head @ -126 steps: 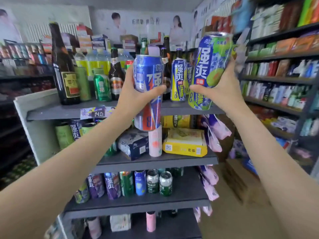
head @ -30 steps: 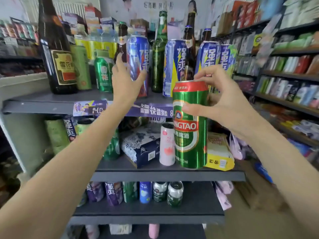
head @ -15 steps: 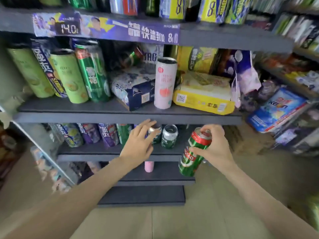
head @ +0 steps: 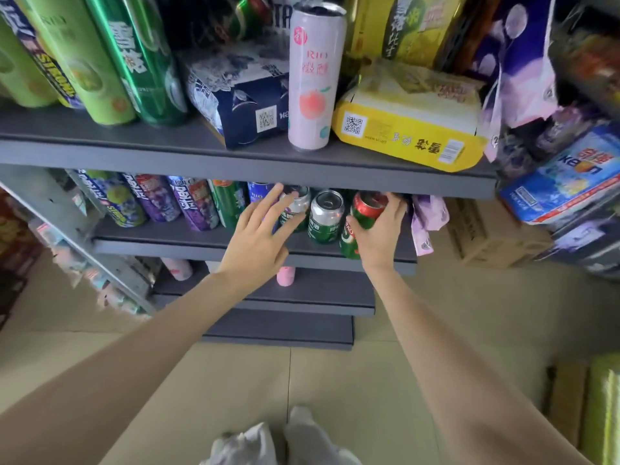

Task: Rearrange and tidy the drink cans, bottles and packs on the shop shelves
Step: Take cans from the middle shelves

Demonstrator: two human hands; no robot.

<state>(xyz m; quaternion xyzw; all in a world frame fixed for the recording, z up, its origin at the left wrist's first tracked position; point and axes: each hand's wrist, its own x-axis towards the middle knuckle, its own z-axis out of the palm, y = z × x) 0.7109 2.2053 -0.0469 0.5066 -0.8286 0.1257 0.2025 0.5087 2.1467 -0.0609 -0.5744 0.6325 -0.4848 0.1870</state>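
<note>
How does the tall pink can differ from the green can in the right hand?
The pink can is slim, pale, stands alone on the upper shelf. The green can is wider, red-topped, tilted, gripped by the right hand at the lower shelf. Both are drink cans.

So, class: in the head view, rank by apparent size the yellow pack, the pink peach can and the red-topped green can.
1. yellow pack
2. pink peach can
3. red-topped green can, partly hidden by the right hand and farther from the camera, so its true size is unsure.
</note>
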